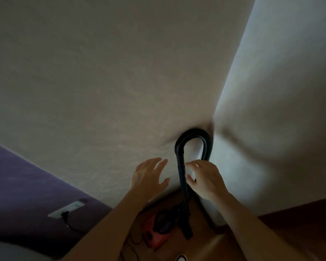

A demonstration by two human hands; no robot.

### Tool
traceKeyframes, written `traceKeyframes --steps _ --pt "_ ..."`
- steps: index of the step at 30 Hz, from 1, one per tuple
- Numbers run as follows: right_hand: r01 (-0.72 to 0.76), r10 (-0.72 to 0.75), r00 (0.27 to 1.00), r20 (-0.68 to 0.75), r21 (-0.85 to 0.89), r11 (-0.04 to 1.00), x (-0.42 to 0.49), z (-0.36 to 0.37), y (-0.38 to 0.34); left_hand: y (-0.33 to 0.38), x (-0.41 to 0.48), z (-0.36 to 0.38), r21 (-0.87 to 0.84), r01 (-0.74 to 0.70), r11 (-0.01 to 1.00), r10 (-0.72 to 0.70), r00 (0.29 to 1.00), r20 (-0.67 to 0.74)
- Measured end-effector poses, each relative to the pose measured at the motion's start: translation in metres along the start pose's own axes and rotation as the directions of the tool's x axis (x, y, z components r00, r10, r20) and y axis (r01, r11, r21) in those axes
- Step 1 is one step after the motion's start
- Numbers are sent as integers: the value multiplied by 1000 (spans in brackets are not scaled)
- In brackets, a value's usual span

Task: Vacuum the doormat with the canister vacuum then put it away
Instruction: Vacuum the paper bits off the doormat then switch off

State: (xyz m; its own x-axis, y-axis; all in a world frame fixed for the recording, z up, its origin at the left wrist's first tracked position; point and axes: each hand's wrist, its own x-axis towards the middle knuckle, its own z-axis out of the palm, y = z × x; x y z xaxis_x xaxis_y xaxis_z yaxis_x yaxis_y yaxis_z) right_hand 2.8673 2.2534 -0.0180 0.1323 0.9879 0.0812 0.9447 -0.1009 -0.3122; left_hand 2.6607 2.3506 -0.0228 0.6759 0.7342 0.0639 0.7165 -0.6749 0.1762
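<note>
Black ribbed vacuum hose (178, 147) is being propped at centre frame above red canister vacuum (152, 232). Left hand (148, 178) and right hand (205, 178) are being held open, empty; stability should be checked before withdrawal.

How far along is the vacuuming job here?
Looks near the end: the red canister sits in the wall corner, its hose propped upright. The left hand and right hand hover open beside the hose. No doormat is in view, so the vacuuming itself cannot be confirmed.

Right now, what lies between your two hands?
The black vacuum hose stands upright between the left hand and right hand, seen in the head view.
</note>
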Motion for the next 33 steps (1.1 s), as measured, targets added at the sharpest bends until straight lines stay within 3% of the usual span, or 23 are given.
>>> traceKeyframes --steps 13,17,22,27,33 --pt "-349 346 937 46 112 930 64 83 16 -25 38 20 -45 -60 997 61 998 30" --pt "-461 458 883 105 385 800 90 111 21 -33 43 19 -114 -68 991 72 997 39" --pt "-464 470 865 176 634 618 97 136 21 -43 44 26 -157 -65 985 79 993 82" --pt "-386 365 914 178 658 646 80 133 26 -35 46 37 -290 48 956 3 985 172" --pt "-364 358 922 146 639 677 45 116 30 -13 43 38 -402 72 913 32 969 245"
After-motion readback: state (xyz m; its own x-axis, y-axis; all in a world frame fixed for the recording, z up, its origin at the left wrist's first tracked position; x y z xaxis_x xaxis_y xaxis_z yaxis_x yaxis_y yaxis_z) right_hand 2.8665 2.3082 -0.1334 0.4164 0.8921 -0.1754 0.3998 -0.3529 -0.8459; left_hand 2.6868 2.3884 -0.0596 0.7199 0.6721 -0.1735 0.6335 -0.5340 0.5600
